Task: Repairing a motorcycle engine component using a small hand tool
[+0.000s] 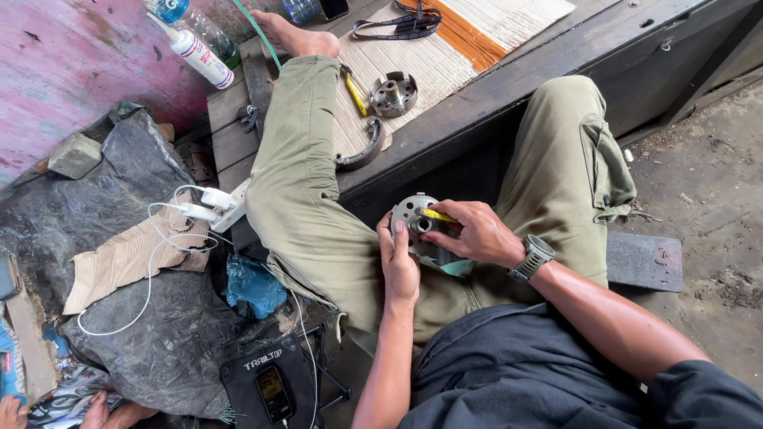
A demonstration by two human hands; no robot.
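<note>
Together, both hands (397,266) (473,232) hold a round metal hub (415,214).

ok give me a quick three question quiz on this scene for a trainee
1. True or false: both hands are on the round metal part in the lap.
2. Which hand wears the wristwatch? A) left B) right
3. Fill in: the right hand holds a slim ____-coloured tool against that part.

Key: 1 true, the left hand steadies it from below; 2 B; 3 yellow.
</note>
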